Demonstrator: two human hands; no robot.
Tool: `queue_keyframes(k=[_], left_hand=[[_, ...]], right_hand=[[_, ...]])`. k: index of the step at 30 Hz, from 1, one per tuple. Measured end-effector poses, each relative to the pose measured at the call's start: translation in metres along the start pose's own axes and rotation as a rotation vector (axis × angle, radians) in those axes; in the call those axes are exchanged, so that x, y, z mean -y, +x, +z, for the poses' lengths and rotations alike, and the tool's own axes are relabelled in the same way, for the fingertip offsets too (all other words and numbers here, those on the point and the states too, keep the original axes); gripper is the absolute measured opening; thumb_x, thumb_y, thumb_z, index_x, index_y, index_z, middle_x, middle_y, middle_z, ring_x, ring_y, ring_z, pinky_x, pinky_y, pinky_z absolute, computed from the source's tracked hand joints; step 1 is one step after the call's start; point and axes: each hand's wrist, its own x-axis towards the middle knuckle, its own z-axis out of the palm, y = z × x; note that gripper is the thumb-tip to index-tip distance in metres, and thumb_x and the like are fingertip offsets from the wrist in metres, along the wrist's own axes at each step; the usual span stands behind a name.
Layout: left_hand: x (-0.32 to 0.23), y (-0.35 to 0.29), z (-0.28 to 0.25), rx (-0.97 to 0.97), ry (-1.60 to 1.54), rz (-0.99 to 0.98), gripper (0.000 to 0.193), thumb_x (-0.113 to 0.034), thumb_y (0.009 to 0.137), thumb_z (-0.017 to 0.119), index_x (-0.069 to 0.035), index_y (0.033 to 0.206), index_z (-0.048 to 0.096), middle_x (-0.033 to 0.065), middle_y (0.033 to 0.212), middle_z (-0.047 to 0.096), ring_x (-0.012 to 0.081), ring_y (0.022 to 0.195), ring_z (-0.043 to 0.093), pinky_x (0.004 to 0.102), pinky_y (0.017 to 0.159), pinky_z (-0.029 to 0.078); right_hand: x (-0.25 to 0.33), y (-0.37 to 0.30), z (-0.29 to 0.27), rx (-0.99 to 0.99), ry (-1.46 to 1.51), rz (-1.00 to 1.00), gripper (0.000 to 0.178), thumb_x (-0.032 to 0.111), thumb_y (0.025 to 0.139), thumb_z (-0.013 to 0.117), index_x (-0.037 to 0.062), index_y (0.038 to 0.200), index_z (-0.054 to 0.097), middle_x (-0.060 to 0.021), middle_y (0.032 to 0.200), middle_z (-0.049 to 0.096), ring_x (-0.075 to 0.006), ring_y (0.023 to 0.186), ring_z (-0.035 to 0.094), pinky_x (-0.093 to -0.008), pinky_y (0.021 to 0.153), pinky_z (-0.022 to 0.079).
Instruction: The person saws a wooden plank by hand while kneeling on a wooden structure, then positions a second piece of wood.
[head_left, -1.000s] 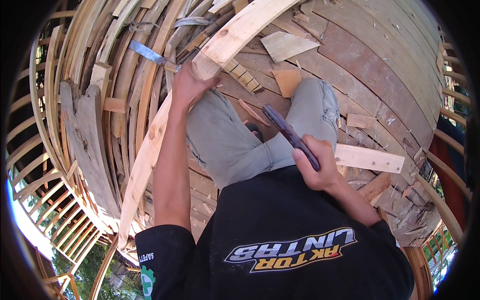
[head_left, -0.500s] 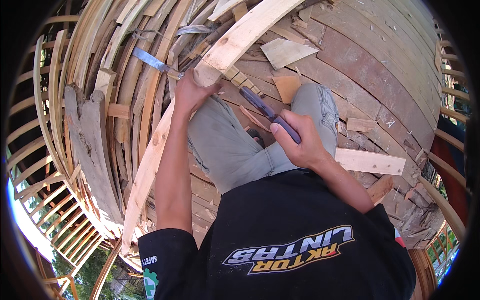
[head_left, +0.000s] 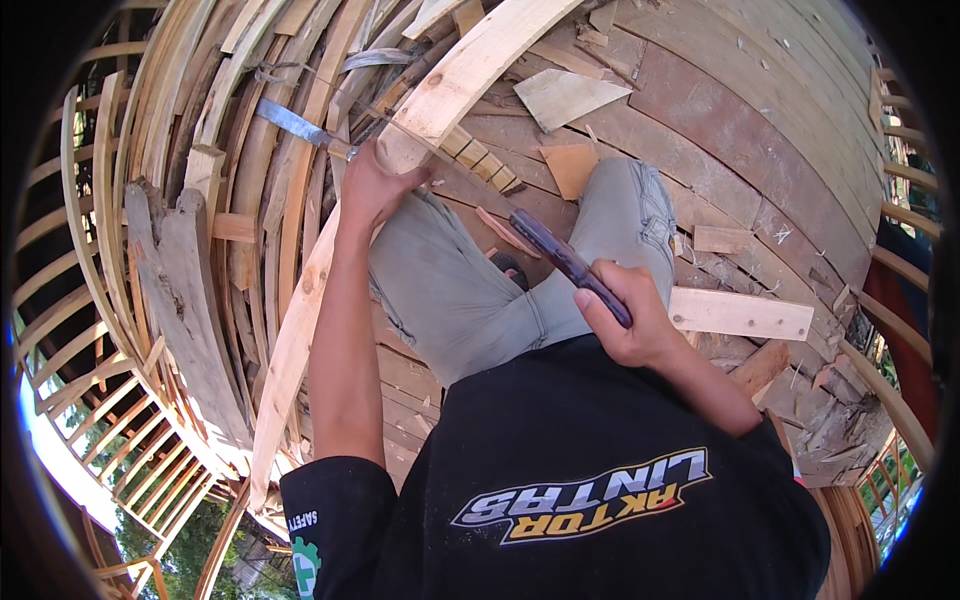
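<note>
My left hand (head_left: 368, 188) grips a long pale wooden plank (head_left: 455, 80) that runs from the upper middle down to the lower left, past my left knee. A dark, flat, narrow tool (head_left: 556, 252) is held in my right hand (head_left: 628, 322) above my lap, its tip pointing up-left toward the plank and not touching it. I sit on a floor of brown boards (head_left: 720, 120) with my grey-trousered legs (head_left: 455, 300) bent in front of me.
A metal blade (head_left: 290, 120) lies on the stacked slats just left of my left hand. A short pale board (head_left: 742, 313) lies at my right, and offcuts (head_left: 565, 95) are scattered ahead. Curved slat framing (head_left: 120, 330) with open gaps drops away at the left.
My right hand swung the tool up-left toward the plank half a second ago and has drawn back toward my body. My left hand stays on the plank.
</note>
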Motion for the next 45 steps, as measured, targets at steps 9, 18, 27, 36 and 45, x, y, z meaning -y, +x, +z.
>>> queue_keyframes(k=[9,18,27,36,45], left_hand=[[0.007,0.0,0.005,-0.081,0.009,0.037,0.083,-0.043,0.053,0.079,0.009,0.113,0.055,0.0282,0.101,0.064,0.0383,0.095,0.063,0.0415,0.084,0.048],[0.008,-0.008,-0.002,-0.019,0.065,-0.042,0.088,-0.045,0.058,0.079,0.01,0.122,0.051,0.0267,0.108,0.063,0.0349,0.099,0.062,0.0383,0.089,0.046],[0.004,0.002,-0.002,0.023,0.031,-0.045,0.09,-0.045,0.058,0.079,0.011,0.122,0.05,0.0265,0.108,0.062,0.0331,0.098,0.063,0.0383,0.088,0.047],[0.005,0.001,0.002,-0.02,-0.016,-0.012,0.079,-0.041,0.054,0.079,0.01,0.111,0.055,0.0277,0.101,0.063,0.038,0.095,0.063,0.0403,0.084,0.047],[0.016,-0.008,0.0,-0.108,0.054,-0.016,0.081,-0.042,0.056,0.08,0.009,0.113,0.053,0.0279,0.103,0.063,0.0381,0.097,0.062,0.0423,0.086,0.047]], right_hand=[[-0.008,-0.013,0.0,-0.016,-0.034,-0.038,0.021,0.016,0.085,0.06,0.0009,0.074,0.051,-0.0154,0.056,0.05,-0.0289,0.045,0.052,-0.0368,0.047,0.039],[-0.009,-0.086,-0.035,0.05,-0.062,-0.045,0.02,0.014,0.085,0.058,0.001,0.071,0.051,-0.0133,0.052,0.048,-0.0279,0.044,0.051,-0.0361,0.046,0.038],[-0.007,0.01,0.006,-0.002,0.022,-0.04,0.023,0.015,0.085,0.06,0.0005,0.071,0.049,-0.0132,0.049,0.045,-0.0266,0.043,0.051,-0.036,0.045,0.038],[-0.007,0.024,0.004,-0.005,-0.013,-0.071,0.024,0.015,0.087,0.057,0.0012,0.071,0.047,-0.0123,0.051,0.044,-0.0267,0.042,0.047,-0.0353,0.045,0.037],[0.011,-0.082,-0.045,0.114,-0.094,0.023,0.022,0.015,0.085,0.06,0.0012,0.071,0.05,-0.0134,0.051,0.047,-0.0283,0.044,0.054,-0.0366,0.046,0.04]])
